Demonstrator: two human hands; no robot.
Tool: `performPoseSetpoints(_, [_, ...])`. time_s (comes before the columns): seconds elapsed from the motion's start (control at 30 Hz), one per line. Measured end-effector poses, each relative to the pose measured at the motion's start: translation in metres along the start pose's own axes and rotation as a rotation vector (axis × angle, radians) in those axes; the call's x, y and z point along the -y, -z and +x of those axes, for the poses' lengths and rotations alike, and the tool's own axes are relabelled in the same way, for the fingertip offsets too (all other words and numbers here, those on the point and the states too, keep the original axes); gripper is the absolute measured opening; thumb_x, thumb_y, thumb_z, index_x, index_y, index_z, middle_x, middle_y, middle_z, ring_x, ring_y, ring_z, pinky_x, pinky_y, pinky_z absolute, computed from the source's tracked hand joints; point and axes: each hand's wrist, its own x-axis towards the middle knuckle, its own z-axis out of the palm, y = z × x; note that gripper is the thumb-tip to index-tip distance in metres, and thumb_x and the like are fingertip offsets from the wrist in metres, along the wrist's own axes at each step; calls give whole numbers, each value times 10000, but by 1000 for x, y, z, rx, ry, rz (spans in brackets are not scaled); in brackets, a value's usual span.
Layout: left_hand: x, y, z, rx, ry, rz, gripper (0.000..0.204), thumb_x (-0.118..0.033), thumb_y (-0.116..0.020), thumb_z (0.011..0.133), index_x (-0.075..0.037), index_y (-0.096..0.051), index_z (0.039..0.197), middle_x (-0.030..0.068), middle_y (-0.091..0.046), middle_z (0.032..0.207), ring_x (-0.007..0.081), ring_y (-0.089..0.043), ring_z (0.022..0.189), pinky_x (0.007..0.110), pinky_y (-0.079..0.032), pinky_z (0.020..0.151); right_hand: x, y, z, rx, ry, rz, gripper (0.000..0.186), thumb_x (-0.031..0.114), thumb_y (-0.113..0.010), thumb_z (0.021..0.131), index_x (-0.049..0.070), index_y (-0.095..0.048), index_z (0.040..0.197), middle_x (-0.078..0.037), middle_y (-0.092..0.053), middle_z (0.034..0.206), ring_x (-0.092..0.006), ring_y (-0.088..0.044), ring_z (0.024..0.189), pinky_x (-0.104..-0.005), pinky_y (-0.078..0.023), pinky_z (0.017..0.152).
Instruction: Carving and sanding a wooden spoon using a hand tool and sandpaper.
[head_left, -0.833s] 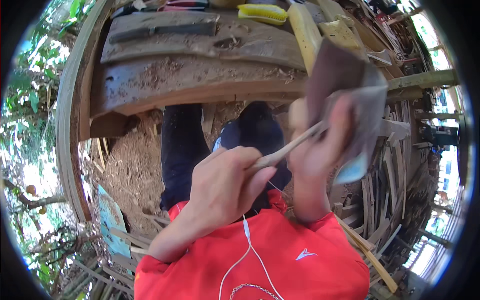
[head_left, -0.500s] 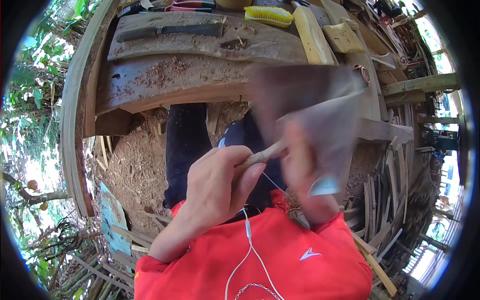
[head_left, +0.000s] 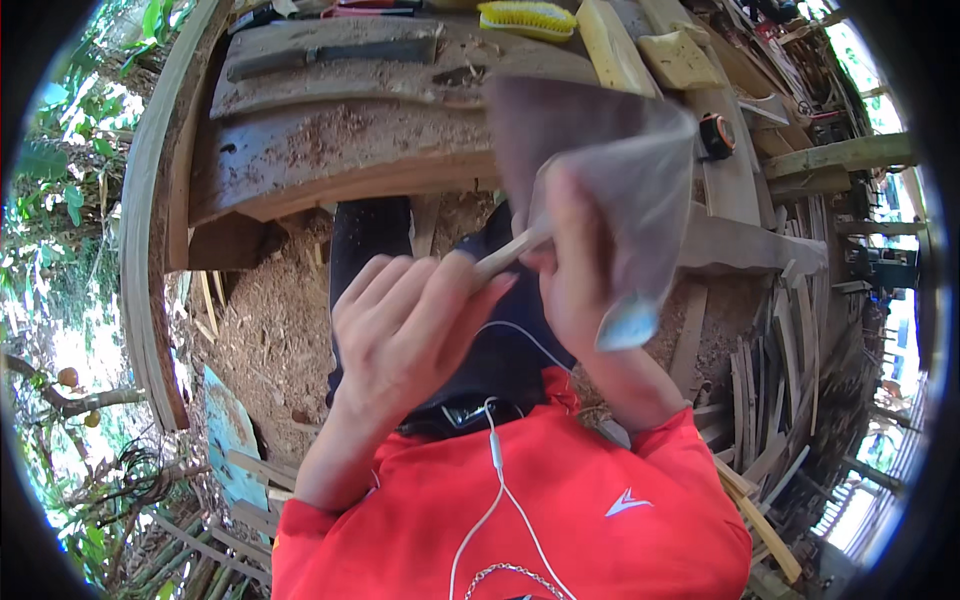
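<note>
My left hand (head_left: 392,325) is closed around a thin, pale wooden stick (head_left: 512,250), which slants up to the right in front of my lap. My right hand (head_left: 578,275) is wrapped round a large, bent sheet of sandpaper (head_left: 650,195), dark brown on one side and greyish on the other, its lower corner curled. The sheet is smeared by motion. The stick's far end runs into the folded sheet at my right fingers, and its tip is hidden there.
Beyond my knees stands a wooden bench (head_left: 330,180) strewn with shavings. On it lie a dark-handled blade (head_left: 340,58), a yellow brush (head_left: 527,20), wood blocks (head_left: 680,60) and a round orange-black tape measure (head_left: 716,137). Wood strips (head_left: 790,370) are heaped at the right.
Both hands have shifted a little to the left, and the sandpaper has moved up and left with my right hand. The grip on the stick stays.
</note>
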Motion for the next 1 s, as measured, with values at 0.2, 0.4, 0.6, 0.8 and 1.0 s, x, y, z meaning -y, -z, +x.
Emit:
performPoseSetpoints(0.2, [2, 9, -13, 27, 171, -78, 260, -156, -817, 774, -66, -626, 926, 19, -547, 681, 205, -549, 575, 307, -425, 536, -53, -11, 27, -298, 889, -315, 405, 287, -590, 1004, 51, -570, 1333, -44, -578, 1216, -77, -580, 982, -215, -477, 855])
performPoseSetpoints(0.4, [-24, 10, -4, 235, 1144, -1144, 750, -602, -140, 1036, 12, -556, 923, 56, -503, 643, 127, -361, 472, 254, -320, 441, -45, 21, 29, -241, 1020, -473, 334, 298, -579, 1005, 53, -621, 1228, -39, -613, 1074, -94, -589, 889, -223, -469, 767])
performPoseSetpoints(0.6, [1, 15, -10, 723, 1210, -2309, 651, -651, -273, 1004, -47, -496, 908, -29, -304, 600, 105, -297, 471, 258, -285, 439, -32, 35, 18, -159, 853, -281, 264, 257, -590, 997, 53, -639, 1156, -49, -630, 1026, -114, -603, 878, -245, -475, 737])
performPoseSetpoints(0.8, [-34, 18, -2, 455, 1113, -1940, 464, -503, -363, 1034, -43, -415, 1005, 0, -310, 708, 87, -263, 457, 253, -214, 406, -19, 32, 4, -112, 680, -100, 198, 217, -602, 988, 53, -656, 1085, -58, -646, 978, -134, -617, 868, -267, -480, 708])
performPoseSetpoints(1.0, [-45, 14, -10, 320, 865, -1258, 275, -212, -502, 1037, -4, -367, 1155, 29, -482, 892, 69, -429, 725, 223, -385, 637, -4, 16, -18, -54, 506, 80, 141, 176, -614, 979, 53, -674, 1013, -68, -662, 930, -153, -631, 857, -289, -485, 678])
